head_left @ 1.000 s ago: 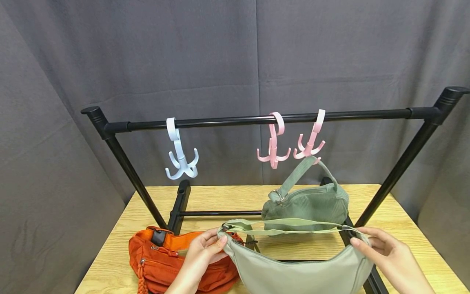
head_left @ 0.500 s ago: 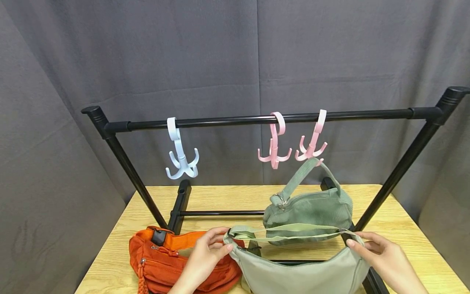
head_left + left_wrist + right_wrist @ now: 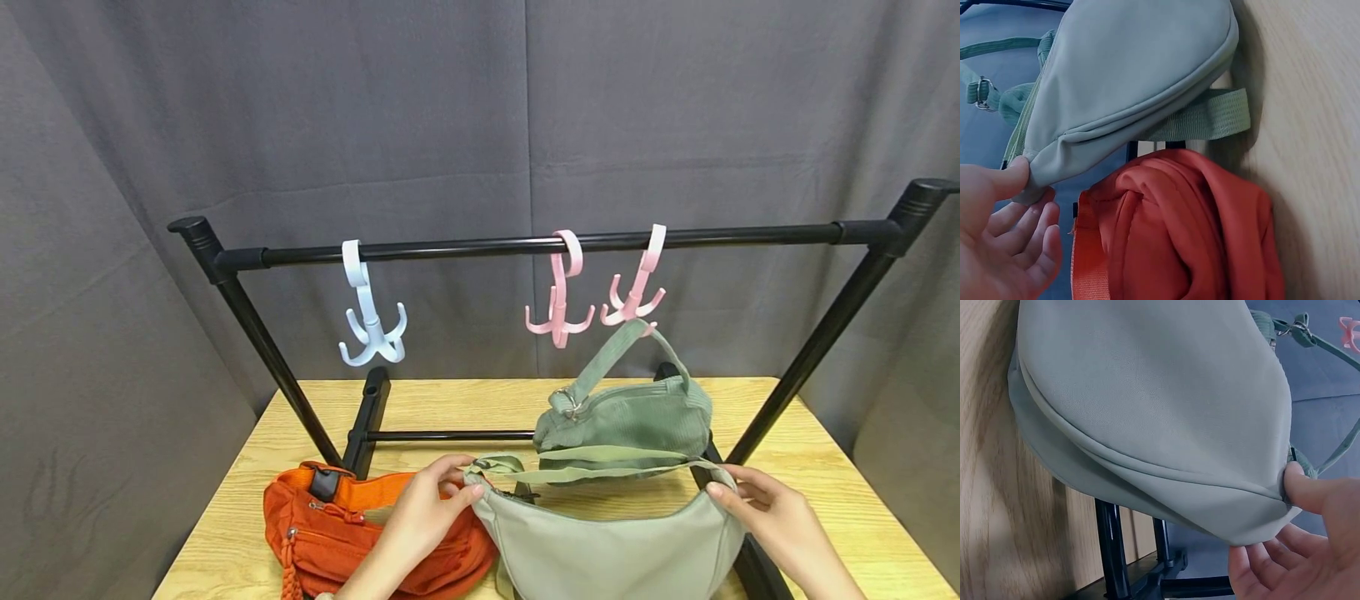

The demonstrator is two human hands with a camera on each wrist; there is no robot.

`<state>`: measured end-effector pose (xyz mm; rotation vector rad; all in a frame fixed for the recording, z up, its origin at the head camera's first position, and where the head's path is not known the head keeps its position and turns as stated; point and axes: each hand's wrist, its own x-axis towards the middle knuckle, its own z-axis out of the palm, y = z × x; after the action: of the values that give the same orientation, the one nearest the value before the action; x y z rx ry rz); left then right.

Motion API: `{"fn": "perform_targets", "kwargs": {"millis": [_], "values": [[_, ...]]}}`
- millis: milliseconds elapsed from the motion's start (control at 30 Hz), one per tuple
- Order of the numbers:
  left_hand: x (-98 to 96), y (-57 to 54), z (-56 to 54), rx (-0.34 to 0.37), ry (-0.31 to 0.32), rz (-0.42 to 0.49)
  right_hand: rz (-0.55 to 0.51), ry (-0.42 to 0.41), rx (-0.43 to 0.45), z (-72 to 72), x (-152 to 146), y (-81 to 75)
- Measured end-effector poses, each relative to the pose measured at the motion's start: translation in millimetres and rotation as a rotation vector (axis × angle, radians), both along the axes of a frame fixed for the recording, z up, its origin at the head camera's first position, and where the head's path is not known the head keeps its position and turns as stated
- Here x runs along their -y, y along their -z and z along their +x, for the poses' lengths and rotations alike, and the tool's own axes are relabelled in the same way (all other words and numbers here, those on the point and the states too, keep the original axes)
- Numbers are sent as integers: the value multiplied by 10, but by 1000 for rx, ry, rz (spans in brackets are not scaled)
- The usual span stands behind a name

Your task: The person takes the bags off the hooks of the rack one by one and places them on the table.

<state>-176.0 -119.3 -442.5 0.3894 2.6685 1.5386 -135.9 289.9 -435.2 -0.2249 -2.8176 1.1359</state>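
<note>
A pale grey-green shoulder bag (image 3: 607, 554) is held up by its two upper corners at the front of the table. My left hand (image 3: 427, 512) pinches the left corner between thumb and fingers; the left wrist view shows that corner in the grip. On the other side my right hand (image 3: 780, 521) pinches the right corner, thumb in front and fingers behind. The bag's light green strap (image 3: 600, 465) lies slack above its zipped top edge. Behind it, a darker green corduroy bag (image 3: 637, 421) hangs by its strap from the right pink hook (image 3: 636, 292).
An orange waist bag (image 3: 360, 529) lies on the wooden table (image 3: 217, 508), partly behind my left forearm. A black rack's top bar (image 3: 465, 247) carries a light blue hook (image 3: 371, 317) and another pink hook (image 3: 558, 300). A grey curtain stands behind.
My hands stay on the bag's corners and have come slightly closer together; the left has moved a little right. The corduroy bag swung slightly right, then back.
</note>
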Motion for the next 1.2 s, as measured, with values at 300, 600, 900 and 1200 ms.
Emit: {"fn": "perform_targets", "kwargs": {"millis": [300,600,900,1200], "values": [[-33,-30,-127,-30,31,-108,33,-54,2,-121,-30,35],[-66,-62,-201,-29,38,-241,99,-111,70,-239,-54,75],[-81,-22,-294,-39,55,-287,100,-105,79,-280,-13,114],[-117,-73,-381,-70,92,-360,101,-93,47,-335,-3,179]]}}
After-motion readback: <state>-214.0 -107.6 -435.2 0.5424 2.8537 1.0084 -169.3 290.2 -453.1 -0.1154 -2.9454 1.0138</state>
